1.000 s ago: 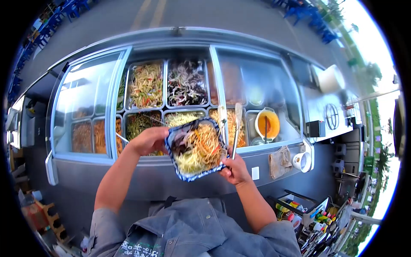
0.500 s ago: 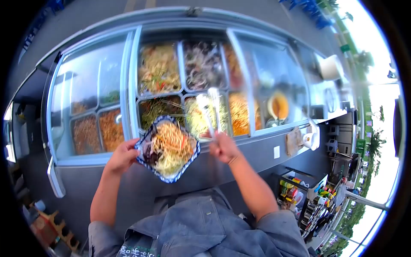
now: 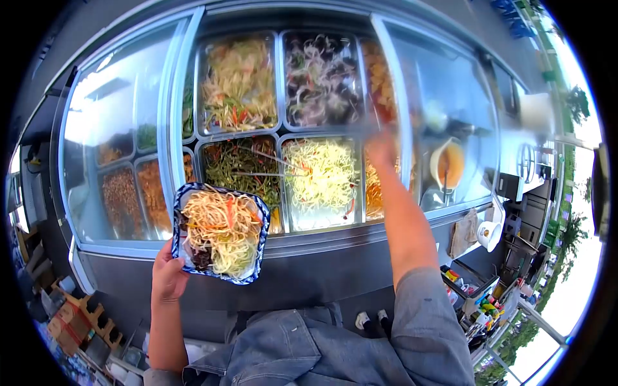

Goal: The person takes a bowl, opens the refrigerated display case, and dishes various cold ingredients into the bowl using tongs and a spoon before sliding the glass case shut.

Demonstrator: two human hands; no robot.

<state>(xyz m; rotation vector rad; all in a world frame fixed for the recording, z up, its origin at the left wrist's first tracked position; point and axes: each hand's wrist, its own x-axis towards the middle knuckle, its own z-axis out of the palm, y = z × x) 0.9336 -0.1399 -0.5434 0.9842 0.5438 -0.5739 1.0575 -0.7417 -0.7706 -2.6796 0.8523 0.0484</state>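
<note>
I'm looking down on a dark bench (image 3: 309, 273) with a glass-sided food case built along it, paved ground past its far edge and greenery (image 3: 528, 338) off to the right. Brown cardboard (image 3: 71, 321) is at lower left; a dark rack of bottles (image 3: 486, 312) stands at lower right, with shoes (image 3: 362, 320) on the floor between.

My left grip (image 3: 168, 273) is closed on the near-left rim of a blue-and-white dish (image 3: 262, 257) heaped with shreds, held up over the bench's front edge. In my view it hides a corner of the dark-green tray (image 3: 225, 161). Metal tongs (image 3: 267, 174) reach from there into the pale-shred tray (image 3: 322, 174).

My right grip (image 3: 381, 149) is over the case opening, beside the right glass panel (image 3: 444, 77); blur means I can't tell whether it's open or holding anything. That panel covers a white pot (image 3: 447, 164). A cloth (image 3: 463, 233) and white cup (image 3: 489, 236) sit just outside.
</note>
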